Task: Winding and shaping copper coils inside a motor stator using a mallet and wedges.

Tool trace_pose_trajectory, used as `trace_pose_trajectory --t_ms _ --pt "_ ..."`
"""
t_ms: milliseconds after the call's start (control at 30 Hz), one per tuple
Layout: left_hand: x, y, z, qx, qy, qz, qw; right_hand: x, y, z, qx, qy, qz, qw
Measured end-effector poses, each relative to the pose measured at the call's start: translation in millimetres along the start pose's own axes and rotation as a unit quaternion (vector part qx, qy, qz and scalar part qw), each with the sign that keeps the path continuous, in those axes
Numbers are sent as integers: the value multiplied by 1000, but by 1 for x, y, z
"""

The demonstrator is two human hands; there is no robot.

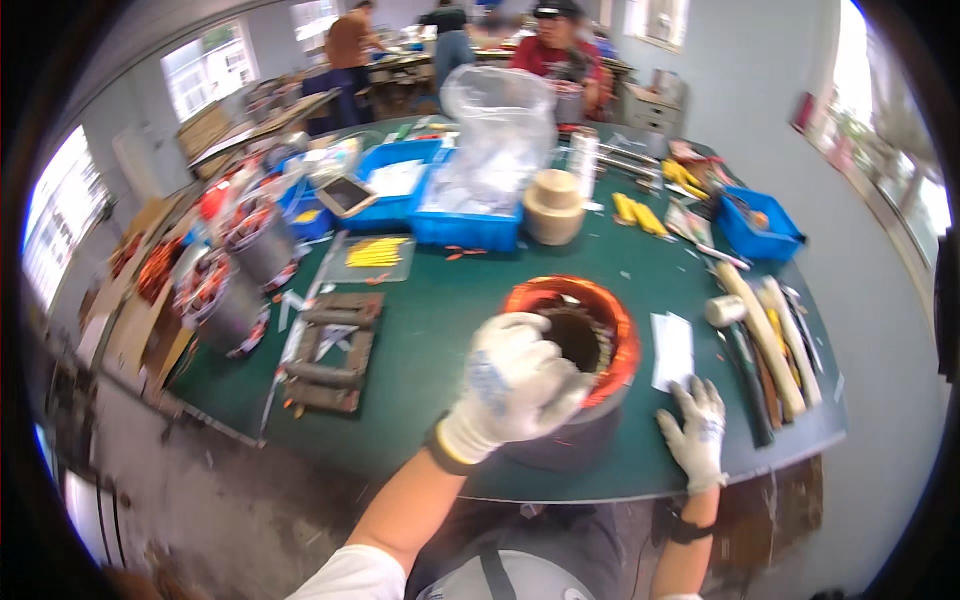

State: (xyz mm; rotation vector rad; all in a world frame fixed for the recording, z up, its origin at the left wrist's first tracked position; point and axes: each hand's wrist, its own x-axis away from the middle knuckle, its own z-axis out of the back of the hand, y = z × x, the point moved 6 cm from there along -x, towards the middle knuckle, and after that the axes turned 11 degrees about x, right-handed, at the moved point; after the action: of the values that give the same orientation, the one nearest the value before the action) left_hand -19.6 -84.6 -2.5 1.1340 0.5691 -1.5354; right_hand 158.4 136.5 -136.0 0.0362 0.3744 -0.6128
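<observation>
In front of me a motor stator (625, 345) with a ring of orange-red copper windings stands upright on the table, its dark round bore facing up. My left hand (510, 385), in a white work glove, is over the stator's near left rim with its fingers curled in. Whatever those fingers hold, if anything, is hidden. To the right of the stator my right hand (695, 430), also gloved, lies on the green tabletop with fingers spread. Its fingertips reach the lower edge of a white paper sheet (672, 352).
Wooden sticks (760, 340) and a mallet (726, 311) lie at right. A metal frame (334, 352) and several wound stators (225, 305) stand left. Behind are blue bins (465, 232), a tape-coloured cylinder (554, 208), yellow strips (375, 252) and a right-hand bin (760, 225). People work farther back.
</observation>
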Motion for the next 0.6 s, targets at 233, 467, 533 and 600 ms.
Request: trace_pose_trajectory --t_ms 233,467,533,600 --pt "-4 2 -3 -6 -6 -4 1000 -1 0 8 -2 -2 4 1000" --pt "-4 4 -5 4 -10 -3 1000 2 23 21 -19 42 -50 998" --pt "-5 4 -5 5 -17 -4 1000 7 57 41 18 137 -106 985" --pt "-5 3 -5 -2 -20 6 1000 16 107 63 76 230 -212 947"
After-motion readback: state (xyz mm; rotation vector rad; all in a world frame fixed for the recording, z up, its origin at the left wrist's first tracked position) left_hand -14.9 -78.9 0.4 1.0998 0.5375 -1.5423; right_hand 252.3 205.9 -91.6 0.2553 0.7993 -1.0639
